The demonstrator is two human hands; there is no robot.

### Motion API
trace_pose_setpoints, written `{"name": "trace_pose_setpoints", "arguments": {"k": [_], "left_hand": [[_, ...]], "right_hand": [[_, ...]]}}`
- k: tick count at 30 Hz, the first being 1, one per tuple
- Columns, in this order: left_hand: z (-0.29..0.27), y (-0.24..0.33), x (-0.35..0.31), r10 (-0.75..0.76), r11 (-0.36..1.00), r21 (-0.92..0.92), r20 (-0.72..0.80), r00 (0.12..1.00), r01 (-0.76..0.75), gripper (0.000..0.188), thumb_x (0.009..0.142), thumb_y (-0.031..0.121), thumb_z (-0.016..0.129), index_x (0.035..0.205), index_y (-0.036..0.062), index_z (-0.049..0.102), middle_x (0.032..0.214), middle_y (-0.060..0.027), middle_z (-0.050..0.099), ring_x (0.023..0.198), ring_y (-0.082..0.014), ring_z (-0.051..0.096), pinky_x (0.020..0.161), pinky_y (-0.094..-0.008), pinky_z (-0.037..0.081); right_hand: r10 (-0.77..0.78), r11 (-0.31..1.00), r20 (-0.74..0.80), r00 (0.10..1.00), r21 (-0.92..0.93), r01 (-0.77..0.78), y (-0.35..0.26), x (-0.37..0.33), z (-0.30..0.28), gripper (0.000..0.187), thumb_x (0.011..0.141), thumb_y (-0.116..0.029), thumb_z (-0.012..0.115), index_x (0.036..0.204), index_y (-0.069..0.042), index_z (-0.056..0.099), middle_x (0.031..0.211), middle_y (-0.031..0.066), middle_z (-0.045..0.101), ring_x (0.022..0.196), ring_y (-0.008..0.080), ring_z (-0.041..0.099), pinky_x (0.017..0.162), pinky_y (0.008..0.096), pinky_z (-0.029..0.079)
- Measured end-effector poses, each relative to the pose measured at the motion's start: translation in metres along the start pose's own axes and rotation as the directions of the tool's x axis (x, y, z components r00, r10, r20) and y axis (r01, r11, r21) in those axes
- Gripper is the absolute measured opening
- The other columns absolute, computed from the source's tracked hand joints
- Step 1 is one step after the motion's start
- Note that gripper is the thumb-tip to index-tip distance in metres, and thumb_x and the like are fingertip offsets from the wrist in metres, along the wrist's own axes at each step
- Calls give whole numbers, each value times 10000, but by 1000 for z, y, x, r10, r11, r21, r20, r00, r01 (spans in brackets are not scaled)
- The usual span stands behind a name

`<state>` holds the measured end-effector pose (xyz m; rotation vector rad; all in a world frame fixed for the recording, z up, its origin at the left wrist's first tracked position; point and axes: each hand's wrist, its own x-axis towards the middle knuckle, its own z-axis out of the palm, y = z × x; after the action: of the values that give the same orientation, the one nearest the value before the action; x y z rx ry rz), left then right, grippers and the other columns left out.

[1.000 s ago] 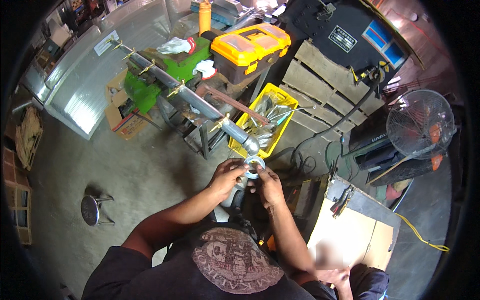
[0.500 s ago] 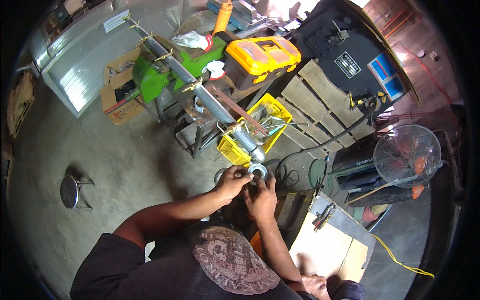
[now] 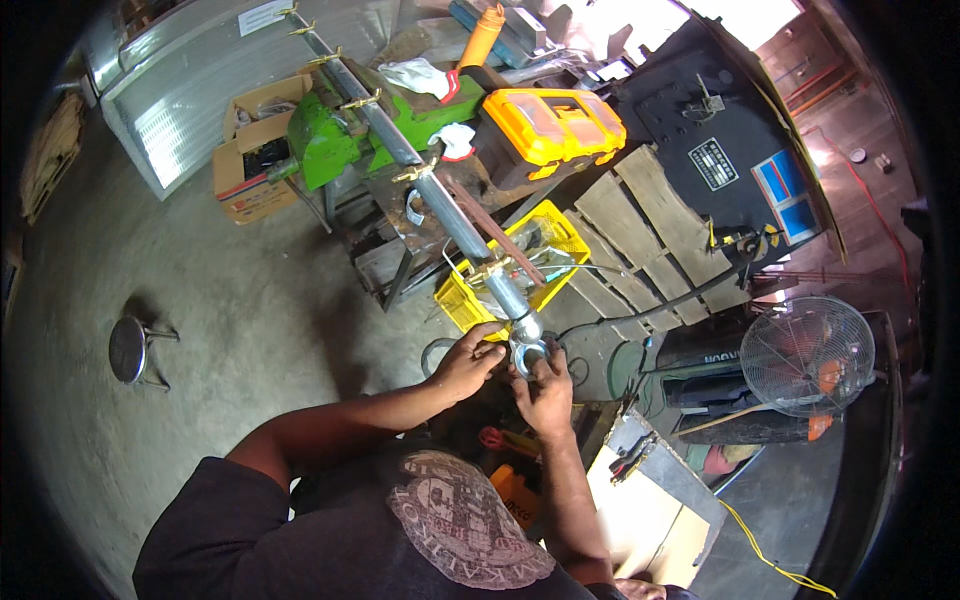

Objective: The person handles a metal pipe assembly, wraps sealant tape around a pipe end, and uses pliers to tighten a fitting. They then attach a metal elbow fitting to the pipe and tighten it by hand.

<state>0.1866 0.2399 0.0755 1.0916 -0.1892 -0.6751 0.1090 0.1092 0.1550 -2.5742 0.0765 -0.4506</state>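
While both hands meet at the near end of the long grey steel pipe, the work in hand looks like fitting or tightening the round silvery metal fitting onto that pipe end. The pipe runs from the green bench vice at the far end, past several small brass valve taps, down to the fitting just in front of the person's chest.

The left hand has its fingers curled narrowly, the fingertips pinching at the left edge of the fitting. The right hand cups the fitting from below and from the right, fingers closed around it. It is too small to tell whether either hand also holds tape or a tool.

As a judgement, the next move calls for a steady grip with 1 hand while the other turns or seats the fitting squarely, so that it does not cross on the pipe end.

Just behind the pipe sits a yellow plastic crate of metal parts, and farther off an orange-and-black toolbox. A round pedestal fan stands to the right.
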Motion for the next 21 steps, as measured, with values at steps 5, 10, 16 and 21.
{"name": "trace_pose_setpoints", "arguments": {"k": [5,10,16,21], "left_hand": [[-17,-2,20,235,891,375,107,966,-258,336,934,160,630,1247,53,567,991,-49,645,889,-109,599,746,-280,502],[-18,31,24,388,629,629,256,885,-458,300,847,245,722,1063,45,666,994,-158,664,930,-295,654,820,-376,498],[-22,37,28,390,525,702,304,869,-482,298,821,249,743,1028,45,678,995,-165,673,950,-332,653,827,-395,498],[-32,35,42,229,644,642,356,906,-415,233,830,170,714,1007,26,669,1005,-115,681,950,-250,648,836,-374,502]], "right_hand": [[-81,997,58,995,15,81,26,9,-2,252,776,-97,701,995,16,647,1267,291,520,1110,436,576,917,422,481],[-152,987,98,984,70,145,48,23,-5,257,727,-82,720,955,7,641,1307,301,496,1099,452,581,903,435,504],[-235,971,165,958,88,223,64,45,-7,196,731,-97,726,860,-1,614,1354,284,473,1110,441,578,906,446,504],[-369,929,276,887,75,363,78,60,-16,192,726,-121,729,844,-20,616,1408,248,440,1157,415,560,928,444,499]]}}
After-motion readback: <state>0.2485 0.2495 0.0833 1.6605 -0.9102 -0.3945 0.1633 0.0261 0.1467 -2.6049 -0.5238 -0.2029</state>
